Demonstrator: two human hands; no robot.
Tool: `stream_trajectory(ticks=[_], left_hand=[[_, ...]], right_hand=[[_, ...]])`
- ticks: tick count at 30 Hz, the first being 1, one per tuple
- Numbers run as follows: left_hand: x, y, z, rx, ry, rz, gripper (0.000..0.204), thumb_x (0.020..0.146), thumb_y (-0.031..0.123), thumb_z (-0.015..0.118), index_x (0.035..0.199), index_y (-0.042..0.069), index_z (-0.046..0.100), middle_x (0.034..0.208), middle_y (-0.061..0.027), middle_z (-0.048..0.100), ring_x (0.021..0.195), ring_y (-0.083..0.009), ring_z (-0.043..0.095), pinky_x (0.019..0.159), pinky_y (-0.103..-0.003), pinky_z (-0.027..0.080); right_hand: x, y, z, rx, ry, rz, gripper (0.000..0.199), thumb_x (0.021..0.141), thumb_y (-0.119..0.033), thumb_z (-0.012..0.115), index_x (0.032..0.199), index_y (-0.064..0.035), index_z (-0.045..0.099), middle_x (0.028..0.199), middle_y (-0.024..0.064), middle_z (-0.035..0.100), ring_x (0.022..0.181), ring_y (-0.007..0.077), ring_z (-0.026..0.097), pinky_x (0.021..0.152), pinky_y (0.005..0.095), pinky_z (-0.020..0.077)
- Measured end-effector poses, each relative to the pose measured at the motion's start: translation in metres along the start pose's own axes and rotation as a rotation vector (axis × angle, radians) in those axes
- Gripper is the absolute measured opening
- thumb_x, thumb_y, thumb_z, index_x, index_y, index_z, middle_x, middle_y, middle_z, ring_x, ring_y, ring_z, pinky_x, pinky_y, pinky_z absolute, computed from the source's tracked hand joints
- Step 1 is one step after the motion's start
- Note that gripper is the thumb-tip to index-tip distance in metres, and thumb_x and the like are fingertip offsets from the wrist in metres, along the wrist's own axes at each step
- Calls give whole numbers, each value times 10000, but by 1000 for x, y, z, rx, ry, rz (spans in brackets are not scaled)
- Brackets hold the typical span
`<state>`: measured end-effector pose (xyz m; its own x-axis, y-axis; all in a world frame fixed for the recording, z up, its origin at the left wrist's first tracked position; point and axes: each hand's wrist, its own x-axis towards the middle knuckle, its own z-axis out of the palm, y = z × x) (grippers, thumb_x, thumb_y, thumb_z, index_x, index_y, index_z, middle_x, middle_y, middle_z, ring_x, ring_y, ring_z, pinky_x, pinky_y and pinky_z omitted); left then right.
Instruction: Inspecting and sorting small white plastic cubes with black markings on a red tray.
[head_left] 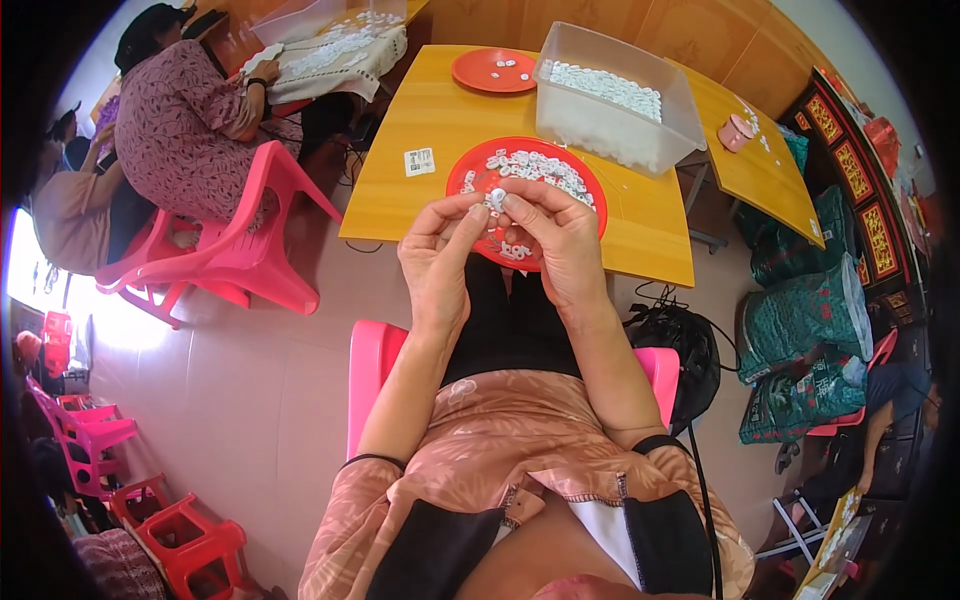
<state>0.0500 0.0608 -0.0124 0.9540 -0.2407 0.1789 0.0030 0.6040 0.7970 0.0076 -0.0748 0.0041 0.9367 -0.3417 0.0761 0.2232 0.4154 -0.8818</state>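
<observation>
Left hand (440, 245) and right hand (557, 232) are pinching one small white piece (497, 200), masking its edges and partly hiding the red plate (598, 190) beneath.

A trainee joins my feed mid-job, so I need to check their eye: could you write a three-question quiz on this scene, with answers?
1. Multiple choice: where is the small white piece?
A) on the paper label
B) between the fingertips of the left hand and right hand
C) on the floor

2. True or false: the nearer red plate holds more white pieces than the farther red plate.

3. Fill in: in the picture, the translucent bin stands to the ___ of the farther red plate.

Key: 1 B; 2 true; 3 right.
</observation>
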Motion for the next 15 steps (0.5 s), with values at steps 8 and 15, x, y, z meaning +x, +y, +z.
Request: stream_trajectory(ticks=[8,15], left_hand=[[1,-4,-3,-13,34,-47,184,972,-39,695,1155,-57,701,1009,-116,755,927,-145,734,889,-259,571],[-3,-2,4,65,34,26,184,964,-45,712,1147,-64,707,1013,-122,764,918,-151,741,883,-257,583]], right_hand=[[1,-1,-6,135,-28,117,254,991,-69,722,1227,24,719,1012,72,758,828,104,706,758,249,594],[-2,-4,-1,-52,-22,-15,222,975,-44,735,1183,33,741,1033,81,764,868,106,715,804,242,604]])
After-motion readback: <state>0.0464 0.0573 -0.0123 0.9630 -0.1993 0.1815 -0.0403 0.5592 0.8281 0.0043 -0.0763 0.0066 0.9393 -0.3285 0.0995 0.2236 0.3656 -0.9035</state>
